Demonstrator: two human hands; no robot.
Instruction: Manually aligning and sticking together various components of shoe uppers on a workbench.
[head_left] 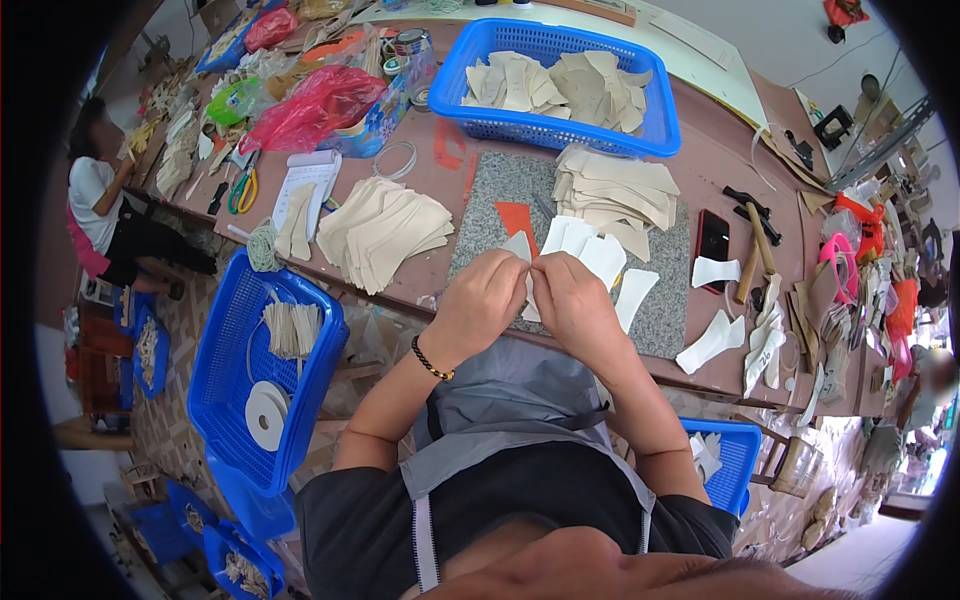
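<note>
Hands meet over the bench's [700, 160] near edge: the left hand [482, 300] and the right hand [572, 305] both pinch 1 small white cut piece [527, 290] between closed fingertips, holding it just above a grey stone slab [500, 190]. More white pieces [590, 250] lie fanned on the slab just beyond the knuckles. A stack of beige pieces [385, 230] sits to the left, another stack [615, 195] behind. A blue basket [555, 85] of similar pieces stands at the far side. A black phone [712, 240] and a hammer [755, 260] lie to the right.
</note>
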